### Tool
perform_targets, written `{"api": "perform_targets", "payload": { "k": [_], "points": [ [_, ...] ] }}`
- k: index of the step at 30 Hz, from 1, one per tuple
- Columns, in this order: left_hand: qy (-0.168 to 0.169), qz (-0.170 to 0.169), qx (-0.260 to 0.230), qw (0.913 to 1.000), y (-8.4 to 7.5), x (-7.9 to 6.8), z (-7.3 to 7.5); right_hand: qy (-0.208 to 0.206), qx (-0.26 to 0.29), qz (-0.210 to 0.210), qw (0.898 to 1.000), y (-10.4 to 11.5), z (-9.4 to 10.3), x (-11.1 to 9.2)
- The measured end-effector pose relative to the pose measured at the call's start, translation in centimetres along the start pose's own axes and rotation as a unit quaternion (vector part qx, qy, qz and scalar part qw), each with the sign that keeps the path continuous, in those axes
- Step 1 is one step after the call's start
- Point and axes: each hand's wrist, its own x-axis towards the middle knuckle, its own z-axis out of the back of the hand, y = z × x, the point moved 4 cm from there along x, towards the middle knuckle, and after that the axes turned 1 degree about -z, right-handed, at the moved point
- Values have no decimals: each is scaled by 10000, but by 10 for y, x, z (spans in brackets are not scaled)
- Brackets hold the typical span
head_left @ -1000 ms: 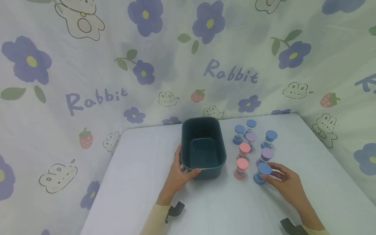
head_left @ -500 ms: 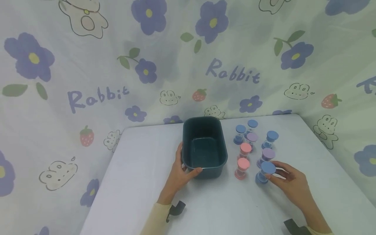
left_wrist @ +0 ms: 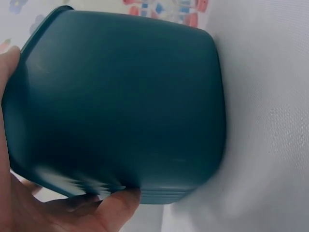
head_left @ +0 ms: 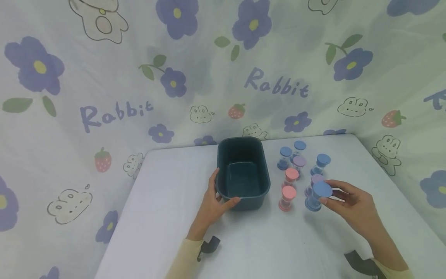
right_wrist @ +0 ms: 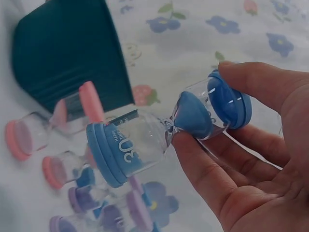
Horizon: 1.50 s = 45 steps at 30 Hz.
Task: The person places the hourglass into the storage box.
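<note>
My right hand point(head_left: 355, 205) pinches a blue-capped hourglass point(head_left: 322, 190) by its upper end, thumb on the cap and fingers along the glass. In the right wrist view this hourglass point(right_wrist: 193, 118) is tilted, with blue sand in both bulbs. A dark teal plastic bin point(head_left: 244, 204) stands at the middle of the table, its inside bare. My left hand point(head_left: 212, 205) grips its near left corner, thumb on the front rim and fingers along the left wall. The left wrist view shows the fingers point(left_wrist: 120, 205) against the bin's side.
Right of the bin stand pink hourglasses point(head_left: 288, 193), purple ones point(head_left: 299, 162) and several blue ones point(head_left: 323, 160). A purple hourglass point(head_left: 317, 179) is partly hidden behind the held one. The white table point(head_left: 167, 201) ends at a patterned curtain point(head_left: 195, 77).
My right hand has raised the blue hourglass from its place in the near row and moved slightly up and right. The left hand keeps its grip on the bin.
</note>
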Motion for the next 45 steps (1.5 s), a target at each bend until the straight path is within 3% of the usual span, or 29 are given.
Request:
{"api": "perform_targets", "payload": {
  "k": [7, 24, 40, 45],
  "points": [
    [-29, 31, -13, 10000, 1, 0, 0, 0, 50, 202, 9998, 21, 2, 19],
    [-87, 59, -62, 9999, 3, 1, -2, 255, 64, -123, 9996, 60, -20, 67],
    [-148, 136, -95, 9998, 1, 0, -3, 497, -2, -943, 9943, 79, -47, 109],
    [-140, 117, -91, 9998, 1, 1, -2, 585, 68, -985, 9934, 84, -57, 120]
  ]
}}
